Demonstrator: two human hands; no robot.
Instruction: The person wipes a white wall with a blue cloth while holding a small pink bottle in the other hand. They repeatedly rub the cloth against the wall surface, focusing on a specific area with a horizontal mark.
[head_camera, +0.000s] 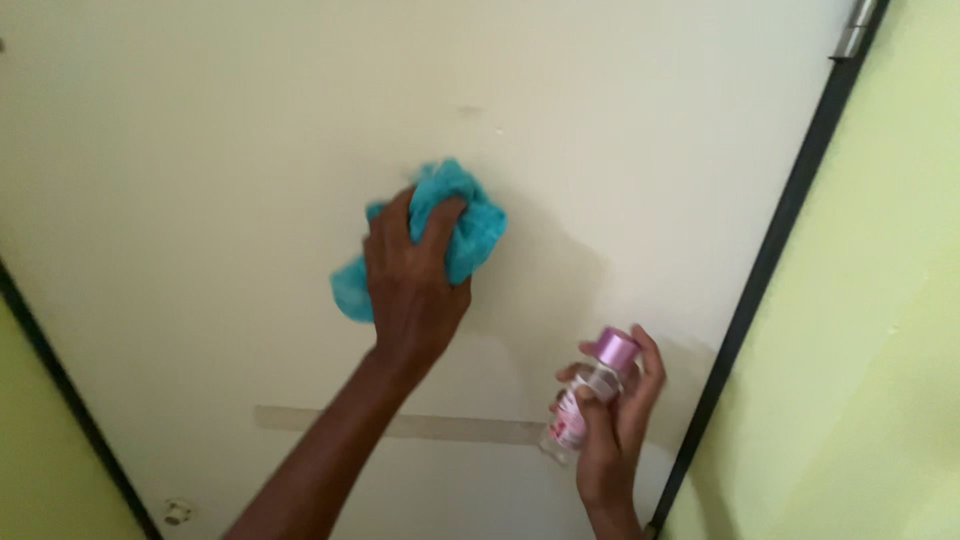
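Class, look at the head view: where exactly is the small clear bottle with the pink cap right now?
The bottle sits low and right of centre, held in the right hand before the cream door, near its dark edge.

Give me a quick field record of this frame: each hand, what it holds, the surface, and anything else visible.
left hand: grips a bunched turquoise cloth, pressed against the door
right hand: wrapped around a small clear bottle with a pink cap, held just off the door
door: cream, flat panel, dark edge strip along its right side
hinge: metal, top right corner
tape strip: pale band across the door below the hands
wall: light green, right of the door
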